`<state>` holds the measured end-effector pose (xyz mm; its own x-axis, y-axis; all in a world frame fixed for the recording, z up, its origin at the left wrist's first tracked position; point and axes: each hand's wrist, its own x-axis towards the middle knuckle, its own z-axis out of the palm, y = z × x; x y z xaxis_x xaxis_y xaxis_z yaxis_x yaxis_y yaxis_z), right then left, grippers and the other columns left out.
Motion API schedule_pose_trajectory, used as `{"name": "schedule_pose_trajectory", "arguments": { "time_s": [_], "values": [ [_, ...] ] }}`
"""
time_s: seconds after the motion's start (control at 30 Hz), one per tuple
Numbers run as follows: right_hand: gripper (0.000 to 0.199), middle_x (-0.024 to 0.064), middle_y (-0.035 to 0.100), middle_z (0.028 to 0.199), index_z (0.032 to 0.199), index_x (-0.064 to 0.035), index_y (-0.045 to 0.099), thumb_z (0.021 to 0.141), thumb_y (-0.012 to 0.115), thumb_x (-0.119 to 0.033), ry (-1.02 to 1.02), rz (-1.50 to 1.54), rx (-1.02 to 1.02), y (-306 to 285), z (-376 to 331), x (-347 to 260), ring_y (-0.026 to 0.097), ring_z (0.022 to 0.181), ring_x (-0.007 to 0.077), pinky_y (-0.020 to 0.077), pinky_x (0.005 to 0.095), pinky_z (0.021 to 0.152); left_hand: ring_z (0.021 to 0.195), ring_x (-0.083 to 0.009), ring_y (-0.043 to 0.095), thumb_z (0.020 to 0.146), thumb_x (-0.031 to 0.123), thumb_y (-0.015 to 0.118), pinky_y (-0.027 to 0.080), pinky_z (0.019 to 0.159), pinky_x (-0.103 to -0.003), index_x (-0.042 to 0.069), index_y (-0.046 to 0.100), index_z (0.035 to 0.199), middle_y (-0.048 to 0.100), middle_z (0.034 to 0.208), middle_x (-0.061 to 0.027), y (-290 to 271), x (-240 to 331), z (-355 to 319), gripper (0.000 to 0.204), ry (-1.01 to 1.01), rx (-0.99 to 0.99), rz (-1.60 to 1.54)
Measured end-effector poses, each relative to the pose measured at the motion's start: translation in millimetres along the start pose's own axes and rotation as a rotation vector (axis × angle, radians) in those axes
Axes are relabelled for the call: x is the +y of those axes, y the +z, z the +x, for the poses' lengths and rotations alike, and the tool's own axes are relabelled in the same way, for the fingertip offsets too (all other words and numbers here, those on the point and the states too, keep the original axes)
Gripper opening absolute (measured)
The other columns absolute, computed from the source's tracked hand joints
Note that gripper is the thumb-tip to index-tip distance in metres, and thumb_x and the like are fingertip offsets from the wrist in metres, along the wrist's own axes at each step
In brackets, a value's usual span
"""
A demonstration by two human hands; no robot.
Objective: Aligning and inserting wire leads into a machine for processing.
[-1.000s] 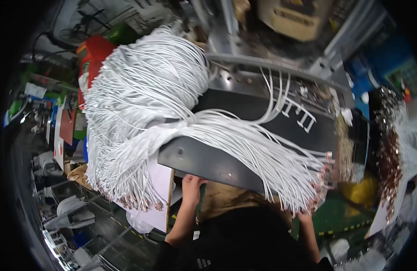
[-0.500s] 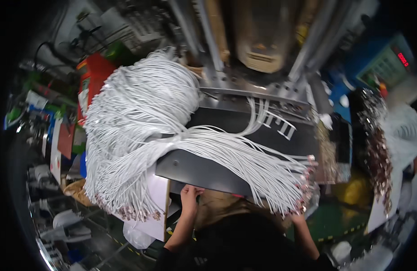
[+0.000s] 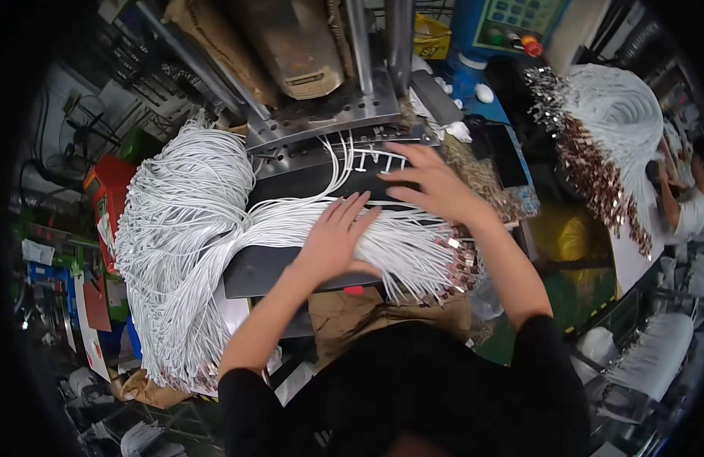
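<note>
Both hands have moved up since the earlier frame: the left hand (image 3: pixel 329 240) leaves the plate's near edge, and the right hand (image 3: pixel 440 186) rises from below the cable ends. Now the left one lies palm down on the bundle of white cables (image 3: pixel 413 251), its fingers slightly apart and not closed around it. The right one has its fingers spread over the bundle's far side, near a white ladder-shaped strip (image 3: pixel 379 161); whether it touches something, I cannot tell. So the work is now at the cables themselves, which lie across the black plate (image 3: pixel 253 266), with copper-coloured ends toward the right. At left hangs a big cable coil (image 3: pixel 184 179). Behind stands a metal press frame (image 3: pixel 321 126); further right are a blue control box (image 3: pixel 465 23), another hanging cable bunch (image 3: pixel 596 152) and a co-worker's sleeve (image 3: pixel 693 209).
</note>
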<state>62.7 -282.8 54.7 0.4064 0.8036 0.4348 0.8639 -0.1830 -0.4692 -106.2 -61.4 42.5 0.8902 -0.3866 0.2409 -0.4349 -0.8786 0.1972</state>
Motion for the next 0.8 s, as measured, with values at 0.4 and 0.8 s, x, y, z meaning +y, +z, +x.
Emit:
{"name": "schedule_pose_trajectory", "arguments": {
  "time_s": [0.4,0.8],
  "values": [
    [0.026,0.0082,0.07,0.092,0.096,0.0016,0.072,0.098,0.062,-0.022,0.968,1.188,0.583,-38.5,-266.6,38.1,0.064,0.08,0.016,0.049,0.0298,0.069,0.108,-0.0336,0.059,0.068,0.044,0.089,0.048,0.094,-0.043,0.007,0.062,0.12,0.063,0.117,-0.0164,-39.6,-50.6,32.1,0.069,-0.453,-0.307,-0.087],
    [0.02,0.0146,0.066,0.111,0.112,0.0015,0.066,0.094,0.061,-0.005,0.778,0.033,0.762,21.8,-229.9,-6.9,0.063,0.102,0.0269,0.0478,0.0338,0.093,0.066,-0.0321,0.063,0.081,0.027,0.081,0.049,0.065,-0.04,0.0,0.062,0.098,0.066,0.074,-0.0154,-38.7,-36.4,37.9,0.037,-0.472,0.238,-0.444]
  ]
}}
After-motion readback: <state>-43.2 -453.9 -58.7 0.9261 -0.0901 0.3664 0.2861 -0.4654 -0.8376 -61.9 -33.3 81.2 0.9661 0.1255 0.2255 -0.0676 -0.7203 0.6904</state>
